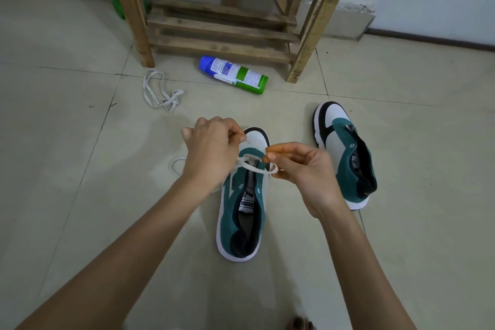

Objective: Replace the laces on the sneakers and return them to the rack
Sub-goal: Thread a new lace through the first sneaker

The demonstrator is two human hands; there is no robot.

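A teal, white and black sneaker (242, 211) stands on the floor in front of me, toe pointing away. A white lace (251, 166) runs through its front eyelets. My left hand (211, 150) pinches one part of the lace above the toe. My right hand (302, 169) pinches the other part at the sneaker's right side. A loop of the same lace (175, 166) lies on the floor to the left. The second sneaker (345, 153) stands to the right with no lace in it. Another white lace (160, 92) lies loose on the floor, back left.
The wooden rack (222, 24) stands against the wall straight ahead, its bottom shelf bare. A blue, white and green spray can (233, 74) lies on its side in front of it. Something green (117, 8) sits behind the rack's left leg. Toes (301, 323) show at the bottom edge.
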